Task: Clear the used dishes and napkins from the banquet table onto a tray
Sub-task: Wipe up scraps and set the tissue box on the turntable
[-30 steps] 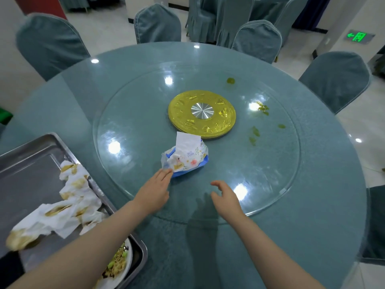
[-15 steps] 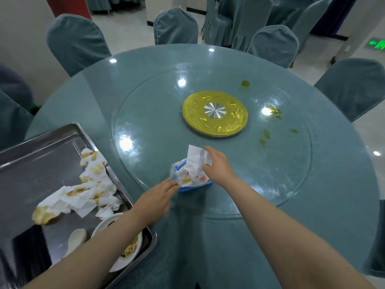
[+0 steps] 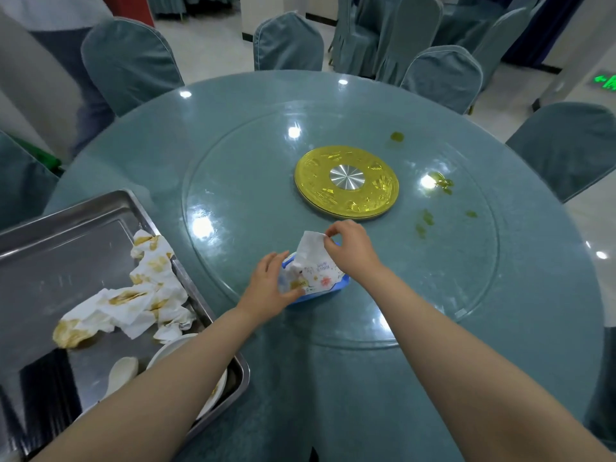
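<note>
A soft tissue pack [image 3: 320, 278], white with flowers and a blue base, lies on the glass turntable [image 3: 433, 295] of the round table. My left hand [image 3: 270, 288] grips the pack's left end. My right hand [image 3: 350, 250] pinches the top of a white tissue [image 3: 308, 246] that sticks up out of the pack. At the near left a steel tray [image 3: 50, 261] holds stained crumpled napkins [image 3: 133, 295], a white spoon [image 3: 121, 373] and a plate [image 3: 173, 350] partly hidden under my left forearm.
A gold disc [image 3: 346, 181] with a silver hub sits at the turntable's middle. Greenish food spills [image 3: 440, 185] dot the glass to its right. Covered chairs [image 3: 288, 41] ring the table. A person stands at the far left [image 3: 43, 71].
My right hand reached from the table's near edge to the tissue pack and now pinches the tissue higher up. My left hand closed on the pack's left end.
</note>
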`<action>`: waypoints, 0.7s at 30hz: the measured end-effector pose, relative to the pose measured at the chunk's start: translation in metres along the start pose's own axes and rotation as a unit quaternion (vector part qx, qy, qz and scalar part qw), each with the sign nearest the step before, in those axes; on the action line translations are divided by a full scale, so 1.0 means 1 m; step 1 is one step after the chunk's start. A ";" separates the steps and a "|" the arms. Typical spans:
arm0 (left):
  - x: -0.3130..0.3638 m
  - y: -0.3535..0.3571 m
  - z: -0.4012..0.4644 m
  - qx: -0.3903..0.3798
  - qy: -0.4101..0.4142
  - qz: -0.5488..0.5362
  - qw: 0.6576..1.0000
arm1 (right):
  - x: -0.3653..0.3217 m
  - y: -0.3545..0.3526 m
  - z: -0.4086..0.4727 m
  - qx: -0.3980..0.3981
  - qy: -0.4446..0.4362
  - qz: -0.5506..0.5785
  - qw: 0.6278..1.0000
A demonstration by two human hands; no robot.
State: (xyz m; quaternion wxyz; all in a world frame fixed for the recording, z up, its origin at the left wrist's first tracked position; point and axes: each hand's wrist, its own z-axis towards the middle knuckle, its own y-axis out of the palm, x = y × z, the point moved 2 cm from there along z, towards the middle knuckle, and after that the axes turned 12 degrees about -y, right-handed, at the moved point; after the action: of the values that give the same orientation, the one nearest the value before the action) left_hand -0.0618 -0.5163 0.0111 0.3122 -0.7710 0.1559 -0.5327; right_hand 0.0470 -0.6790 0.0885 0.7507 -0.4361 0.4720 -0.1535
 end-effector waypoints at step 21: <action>-0.006 0.011 0.008 0.022 0.049 0.036 0.998 | -0.005 -0.037 -0.069 -0.086 0.011 0.165 0.982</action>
State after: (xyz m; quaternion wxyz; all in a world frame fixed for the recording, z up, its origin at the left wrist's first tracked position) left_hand -0.0563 -0.5185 -0.0020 0.3404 -0.7304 0.1870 -0.5618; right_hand -0.0066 -0.7327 0.1089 0.7198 -0.4137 0.5574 0.0090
